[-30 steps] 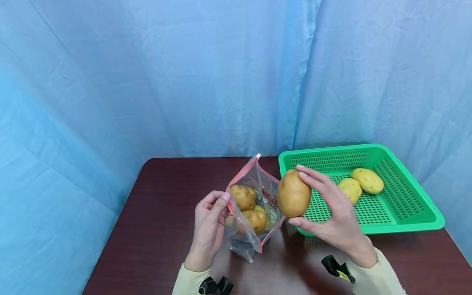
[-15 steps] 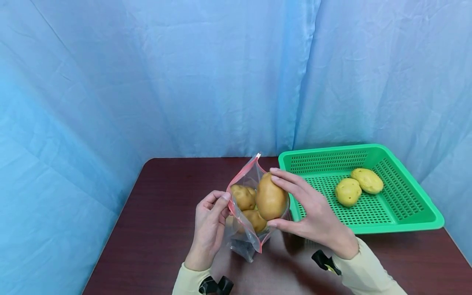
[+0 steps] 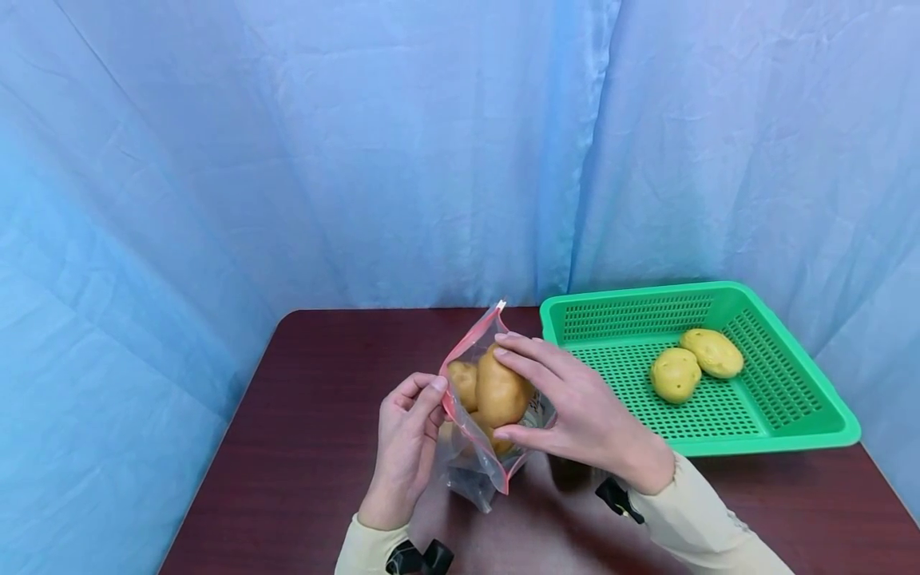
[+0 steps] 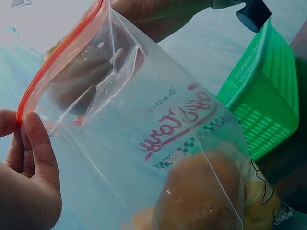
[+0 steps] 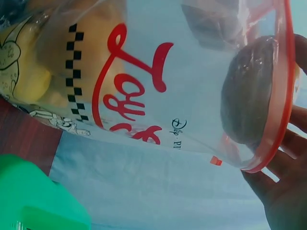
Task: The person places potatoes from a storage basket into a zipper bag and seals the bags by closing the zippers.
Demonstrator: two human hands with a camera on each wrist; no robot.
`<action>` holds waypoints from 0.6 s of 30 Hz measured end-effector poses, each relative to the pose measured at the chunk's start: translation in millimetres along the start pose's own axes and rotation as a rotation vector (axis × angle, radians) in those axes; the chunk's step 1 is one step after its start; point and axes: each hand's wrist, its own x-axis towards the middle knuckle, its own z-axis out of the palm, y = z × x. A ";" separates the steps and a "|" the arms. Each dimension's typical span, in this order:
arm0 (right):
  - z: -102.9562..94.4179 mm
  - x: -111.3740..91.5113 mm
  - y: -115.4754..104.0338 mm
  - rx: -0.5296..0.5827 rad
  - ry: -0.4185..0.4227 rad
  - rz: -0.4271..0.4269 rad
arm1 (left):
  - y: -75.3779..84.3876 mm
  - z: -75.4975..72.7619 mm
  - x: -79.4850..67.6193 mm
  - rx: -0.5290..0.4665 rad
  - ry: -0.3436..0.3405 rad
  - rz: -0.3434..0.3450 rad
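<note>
The left hand (image 3: 410,447) pinches the 9-o'clock rim of a clear printed plastic bag with a red-edged open mouth (image 4: 124,143), while the right hand (image 3: 589,407), reaching from 4 o'clock, grips a tan oval potato (image 3: 503,391) between thumb and fingers, partly inside that mouth. Toward 9 o'clock, past the left hand, the dark reddish-brown tabletop (image 3: 309,447) leaves room up to its slanting edge; toward 2 o'clock, a green perforated plastic basket (image 3: 776,443) crowds the right hand's side.

The tabletop (image 3: 323,447) is cut off at its near edge; the right hand (image 3: 578,403) hides the near-left corner of the basket (image 3: 776,444) and part of the held potato (image 3: 501,391).
</note>
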 end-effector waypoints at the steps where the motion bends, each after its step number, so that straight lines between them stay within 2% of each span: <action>1: 0.5 0.4 0.5 -0.014 -0.009 0.001 | -0.1 -0.2 -0.1 0.002 0.000 -0.001; 18: 6.2 7.0 6.0 -0.101 -0.130 -0.008 | -0.4 -1.1 0.2 -0.009 -0.012 0.006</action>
